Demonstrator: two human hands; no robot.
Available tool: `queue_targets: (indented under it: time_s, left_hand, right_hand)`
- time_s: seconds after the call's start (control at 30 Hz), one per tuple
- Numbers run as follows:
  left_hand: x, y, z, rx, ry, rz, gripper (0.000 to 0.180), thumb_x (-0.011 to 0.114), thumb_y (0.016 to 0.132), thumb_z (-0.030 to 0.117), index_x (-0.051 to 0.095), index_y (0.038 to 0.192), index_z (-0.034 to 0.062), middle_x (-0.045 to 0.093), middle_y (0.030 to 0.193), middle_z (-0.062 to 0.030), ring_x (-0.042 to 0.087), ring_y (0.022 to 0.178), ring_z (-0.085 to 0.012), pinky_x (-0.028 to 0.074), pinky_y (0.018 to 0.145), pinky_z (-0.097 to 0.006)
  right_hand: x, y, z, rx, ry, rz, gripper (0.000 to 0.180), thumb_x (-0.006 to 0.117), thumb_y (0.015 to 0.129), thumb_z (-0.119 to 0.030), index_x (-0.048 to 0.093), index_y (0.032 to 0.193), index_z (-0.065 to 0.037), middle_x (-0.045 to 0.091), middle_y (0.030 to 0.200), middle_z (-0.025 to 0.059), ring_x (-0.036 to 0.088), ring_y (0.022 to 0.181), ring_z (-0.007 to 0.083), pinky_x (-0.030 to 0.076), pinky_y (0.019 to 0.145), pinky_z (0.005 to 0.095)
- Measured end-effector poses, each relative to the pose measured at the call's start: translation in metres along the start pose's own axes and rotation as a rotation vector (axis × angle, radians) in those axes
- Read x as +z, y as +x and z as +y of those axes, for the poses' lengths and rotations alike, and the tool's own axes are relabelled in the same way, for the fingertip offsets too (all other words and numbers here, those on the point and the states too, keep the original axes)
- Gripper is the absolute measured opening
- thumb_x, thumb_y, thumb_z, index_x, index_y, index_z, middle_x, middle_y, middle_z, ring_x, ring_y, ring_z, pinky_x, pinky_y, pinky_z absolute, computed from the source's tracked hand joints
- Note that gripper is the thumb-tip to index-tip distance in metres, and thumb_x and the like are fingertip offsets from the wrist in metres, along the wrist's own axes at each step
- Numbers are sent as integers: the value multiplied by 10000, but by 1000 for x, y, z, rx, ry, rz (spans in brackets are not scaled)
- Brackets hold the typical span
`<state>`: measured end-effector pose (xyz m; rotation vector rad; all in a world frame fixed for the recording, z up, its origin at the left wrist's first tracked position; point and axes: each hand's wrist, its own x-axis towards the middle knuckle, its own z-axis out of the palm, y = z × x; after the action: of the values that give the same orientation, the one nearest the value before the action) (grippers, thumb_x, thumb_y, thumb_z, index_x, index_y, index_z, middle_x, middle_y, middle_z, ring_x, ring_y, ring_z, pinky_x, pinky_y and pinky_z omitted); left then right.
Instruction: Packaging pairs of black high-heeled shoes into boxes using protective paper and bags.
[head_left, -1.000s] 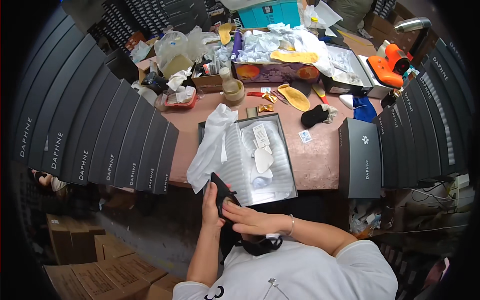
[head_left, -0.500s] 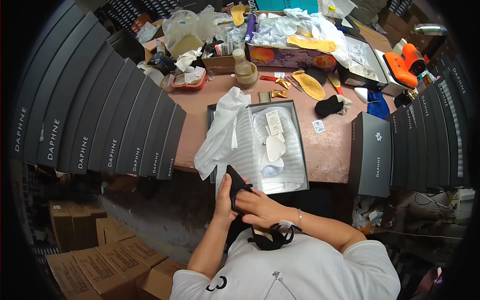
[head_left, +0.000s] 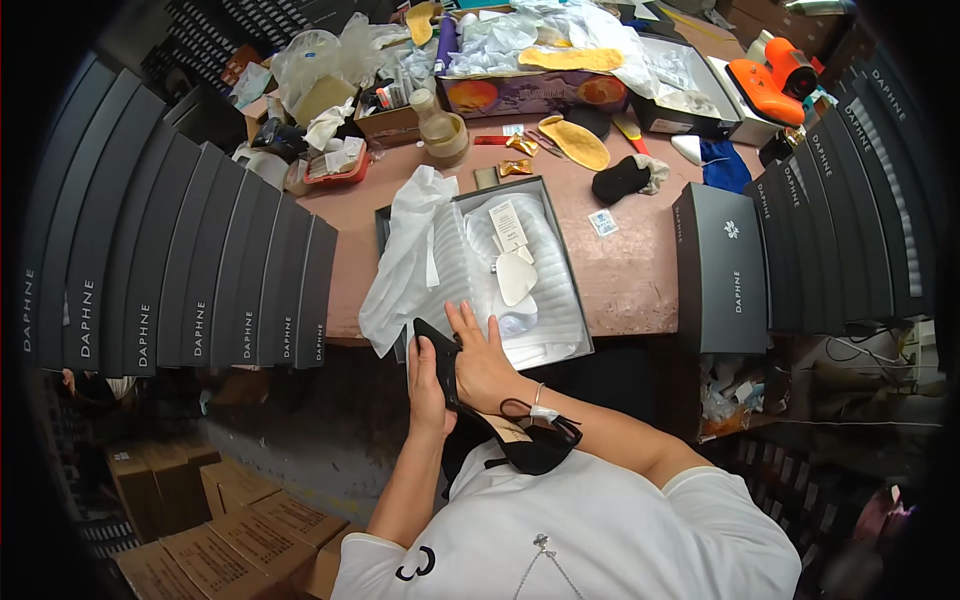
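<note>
A black pointed shoe (head_left: pixel 540 455) with a beige insole and thin straps lies slantwise before my chest, its toe toward the box. My left hand (head_left: pixel 430 392) is closed round its toe end from the left. Over the shoe's right side reaches my right hand (head_left: pixel 483 368), fingers stretched and spread, the palm hidden. A white wrap (head_left: pixel 544 413) sits on the straps near my wrist. Just beyond my fingertips stands an open grey shoebox (head_left: pixel 562 228) with white ribbed padding (head_left: pixel 455 265), a paper tag (head_left: pixel 507 226), a white rounded piece (head_left: pixel 516 278) and crumpled tissue paper (head_left: pixel 400 270).
Dark shoeboxes stand in rows at the left (head_left: pixel 225 260) and right (head_left: pixel 722 270). Behind are a glass jar (head_left: pixel 440 135), yellow insoles (head_left: pixel 575 143), a black sponge-like item (head_left: pixel 622 181) and an orange device (head_left: pixel 765 85). Brown cartons (head_left: pixel 215 550) lie at lower left.
My right fingers, bent against the shoe before, now stretch forward toward the box. The shoe has turned, showing its beige insole. The whole view has shifted a little.
</note>
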<state>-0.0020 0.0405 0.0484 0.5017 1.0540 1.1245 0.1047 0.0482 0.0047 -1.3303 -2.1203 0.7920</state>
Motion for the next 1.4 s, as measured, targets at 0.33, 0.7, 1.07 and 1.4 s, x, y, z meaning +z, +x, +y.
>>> queue_targets:
  time_s: [0.33,0.7,1.07,1.4]
  left_hand:
    - [-13,22,2,-51,-245,-320,767,405,911,613,298,1419,48,533,1228,-179,577,1088,-322,519,879,-479]
    - [11,-18,4,-79,-323,-106,740,313,933,633,364,1357,30,484,1300,-105,498,1172,-259,434,983,-439]
    - [6,-5,-4,-59,-130,69,332,517,971,263,450,1224,58,602,1081,-85,620,939,-191,505,825,-328]
    - [19,-31,-34,88,-17,53,707,571,906,481,293,1389,46,436,1302,-93,400,1222,-173,339,1029,-311]
  right_hand:
    - [-121,-10,47,-11,-388,105,320,609,787,-96,638,1106,-100,375,1424,177,282,1361,351,206,1113,489]
    - [-121,-27,5,429,1035,312,206,586,862,-33,648,1056,-58,581,892,80,573,750,184,462,655,310]
    - [-100,-34,7,-299,-231,71,268,655,750,-113,625,1014,-82,504,682,42,556,614,225,446,512,346]
    - [-58,4,-6,-352,20,123,196,639,693,-35,618,888,-37,578,740,130,583,678,320,463,598,413]
